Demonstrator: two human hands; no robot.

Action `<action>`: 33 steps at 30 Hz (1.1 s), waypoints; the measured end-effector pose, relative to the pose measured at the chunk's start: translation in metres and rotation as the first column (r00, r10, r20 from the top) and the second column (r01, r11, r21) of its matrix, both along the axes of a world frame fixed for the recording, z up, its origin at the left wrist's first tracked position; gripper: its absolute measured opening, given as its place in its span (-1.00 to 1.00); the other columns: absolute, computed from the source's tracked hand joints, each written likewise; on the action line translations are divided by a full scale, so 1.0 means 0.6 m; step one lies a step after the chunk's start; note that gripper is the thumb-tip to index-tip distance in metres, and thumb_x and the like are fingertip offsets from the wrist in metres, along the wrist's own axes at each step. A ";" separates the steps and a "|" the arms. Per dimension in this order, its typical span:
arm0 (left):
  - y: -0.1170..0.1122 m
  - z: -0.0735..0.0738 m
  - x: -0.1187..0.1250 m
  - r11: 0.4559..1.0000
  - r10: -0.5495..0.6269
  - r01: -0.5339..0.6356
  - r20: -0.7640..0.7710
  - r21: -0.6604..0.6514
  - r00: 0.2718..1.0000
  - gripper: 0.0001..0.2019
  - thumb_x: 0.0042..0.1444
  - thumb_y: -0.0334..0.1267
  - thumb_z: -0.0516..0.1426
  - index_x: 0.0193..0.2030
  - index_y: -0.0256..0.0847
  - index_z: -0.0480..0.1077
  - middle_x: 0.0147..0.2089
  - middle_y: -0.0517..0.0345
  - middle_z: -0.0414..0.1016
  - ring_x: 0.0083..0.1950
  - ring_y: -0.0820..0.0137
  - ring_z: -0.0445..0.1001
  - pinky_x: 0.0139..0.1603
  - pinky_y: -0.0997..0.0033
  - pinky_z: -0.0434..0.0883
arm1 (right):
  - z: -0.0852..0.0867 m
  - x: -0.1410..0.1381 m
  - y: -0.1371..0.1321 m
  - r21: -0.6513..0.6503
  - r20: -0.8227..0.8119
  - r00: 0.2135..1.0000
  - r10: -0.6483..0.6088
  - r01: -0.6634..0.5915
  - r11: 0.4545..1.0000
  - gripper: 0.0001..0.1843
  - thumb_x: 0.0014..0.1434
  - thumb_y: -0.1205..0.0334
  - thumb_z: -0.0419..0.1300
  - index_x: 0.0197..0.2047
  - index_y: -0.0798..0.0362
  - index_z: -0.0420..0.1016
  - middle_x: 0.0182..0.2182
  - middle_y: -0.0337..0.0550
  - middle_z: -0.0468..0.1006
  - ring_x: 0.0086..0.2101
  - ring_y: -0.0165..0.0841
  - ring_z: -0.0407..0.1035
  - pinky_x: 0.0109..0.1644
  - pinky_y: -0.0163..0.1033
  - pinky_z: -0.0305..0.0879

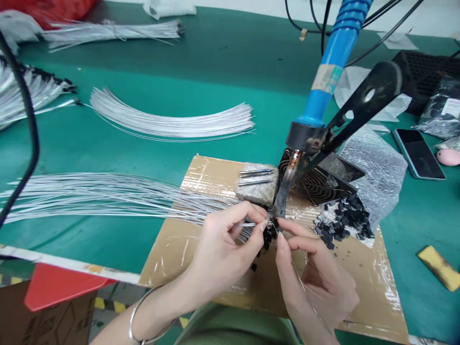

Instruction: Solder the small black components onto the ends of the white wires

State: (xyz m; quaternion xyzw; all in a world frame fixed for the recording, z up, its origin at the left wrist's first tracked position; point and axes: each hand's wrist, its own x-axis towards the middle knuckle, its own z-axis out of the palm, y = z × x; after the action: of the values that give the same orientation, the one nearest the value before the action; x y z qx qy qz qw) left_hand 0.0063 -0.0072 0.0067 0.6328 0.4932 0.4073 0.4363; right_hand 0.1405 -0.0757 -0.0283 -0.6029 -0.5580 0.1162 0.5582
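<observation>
My left hand (226,249) pinches the end of a thin white wire (247,224) just under the soldering iron's tip (282,196). Facing it, my right hand (316,273) holds a fine silvery strand of solder wire (299,278) between thumb and forefinger; the strand trails down across the palm. The soldering iron (321,86), with its blue handle, is held in a black metal bracket (362,100), tip downward. Small black pieces (268,237) lie beneath my fingertips, partly hidden. Exactly what meets at the tip is too small to make out.
Loose white wires (108,196) stretch left from the cardboard sheet (359,287). Beyond lies another wire bundle (172,120). A grey block (257,187) carries metal rods. Black chips (345,220), a phone (419,153) and a yellow sponge (440,267) sit to the right.
</observation>
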 end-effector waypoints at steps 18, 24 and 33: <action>0.000 0.002 0.002 1.000 0.012 -0.012 0.003 -0.028 1.000 -0.83 0.16 -0.45 0.19 -0.43 -0.23 0.54 -0.39 0.14 0.68 -0.44 0.49 0.50 -0.52 0.58 0.29 | -0.003 -0.002 0.000 -0.004 -0.030 1.000 -0.001 0.001 1.000 -0.81 0.26 0.50 0.39 -0.21 0.02 0.59 -0.11 -0.10 0.81 -0.21 -0.35 0.74 -0.02 -0.35 0.62; 0.001 0.002 0.003 1.000 0.010 -0.009 0.009 -0.018 1.000 -0.83 0.16 -0.47 0.18 -0.42 -0.23 0.54 -0.39 0.15 0.68 -0.44 0.50 0.51 -0.55 0.60 0.23 | -0.001 -0.002 -0.001 0.007 -0.009 1.000 -0.013 0.013 1.000 -0.83 0.27 0.48 0.39 -0.21 0.00 0.59 -0.14 -0.08 0.82 -0.28 -0.29 0.74 -0.12 -0.28 0.69; 0.000 0.002 0.002 1.000 0.001 -0.002 -0.033 -0.024 0.999 -0.82 0.15 -0.45 0.17 -0.44 -0.22 0.53 -0.42 0.16 0.65 -0.52 0.53 0.37 -0.58 0.56 0.18 | -0.008 -0.001 0.001 0.013 -0.020 1.000 -0.007 0.007 1.000 -0.81 0.26 0.49 0.39 -0.19 -0.01 0.59 -0.14 -0.10 0.82 -0.22 -0.28 0.75 -0.04 -0.25 0.68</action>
State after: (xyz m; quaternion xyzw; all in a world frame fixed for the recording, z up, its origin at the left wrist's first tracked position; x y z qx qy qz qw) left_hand 0.0078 -0.0072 0.0079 0.6338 0.5057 0.3913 0.4353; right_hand 0.1400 -0.0749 -0.0333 -0.6000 -0.5510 0.1167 0.5682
